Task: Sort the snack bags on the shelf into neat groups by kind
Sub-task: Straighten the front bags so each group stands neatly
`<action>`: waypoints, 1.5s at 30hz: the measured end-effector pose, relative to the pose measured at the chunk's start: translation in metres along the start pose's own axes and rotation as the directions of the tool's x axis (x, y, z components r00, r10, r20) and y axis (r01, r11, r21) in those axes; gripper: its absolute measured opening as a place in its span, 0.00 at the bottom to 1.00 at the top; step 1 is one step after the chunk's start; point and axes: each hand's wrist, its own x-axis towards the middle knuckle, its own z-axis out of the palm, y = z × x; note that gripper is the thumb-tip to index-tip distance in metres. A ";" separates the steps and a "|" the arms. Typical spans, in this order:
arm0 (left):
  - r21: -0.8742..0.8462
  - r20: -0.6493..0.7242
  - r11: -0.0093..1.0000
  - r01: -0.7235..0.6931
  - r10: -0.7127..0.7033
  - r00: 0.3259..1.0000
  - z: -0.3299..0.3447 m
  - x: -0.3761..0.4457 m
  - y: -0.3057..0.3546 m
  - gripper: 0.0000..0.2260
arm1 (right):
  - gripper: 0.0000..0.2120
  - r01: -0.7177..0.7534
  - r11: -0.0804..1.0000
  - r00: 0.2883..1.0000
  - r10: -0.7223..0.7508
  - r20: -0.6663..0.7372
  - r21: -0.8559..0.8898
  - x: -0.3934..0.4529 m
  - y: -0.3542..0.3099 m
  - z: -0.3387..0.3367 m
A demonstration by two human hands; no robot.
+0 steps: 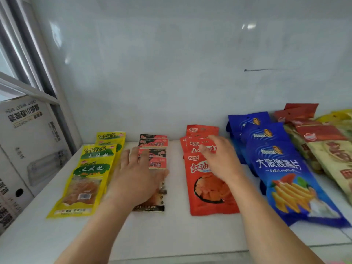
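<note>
On the white shelf (pixel 175 233) lie overlapping rows of snack bags. Yellow bags (pixel 89 174) are at the left, then black-and-red bags (pixel 155 147), orange-red bags (pixel 207 199) and blue chip bags (pixel 285 168). My left hand (pixel 137 174) lies flat with straight fingers on the black-and-red row, covering its front bag. My right hand (pixel 221 159) is over the upper orange-red bags with fingers loosely spread, and I cannot tell whether it touches them.
A mixed heap of dark red, beige and yellow bags (pixel 323 141) fills the right end of the shelf. Cardboard boxes (pixel 24 149) stand beyond the left edge, next to a window frame. A glossy white wall (pixel 190 73) closes the back.
</note>
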 end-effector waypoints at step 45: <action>-0.636 0.141 0.753 0.167 -0.100 0.985 0.089 0.083 0.105 0.41 | 0.32 -0.336 0.903 0.934 0.282 0.221 0.269 0.062 0.050 0.020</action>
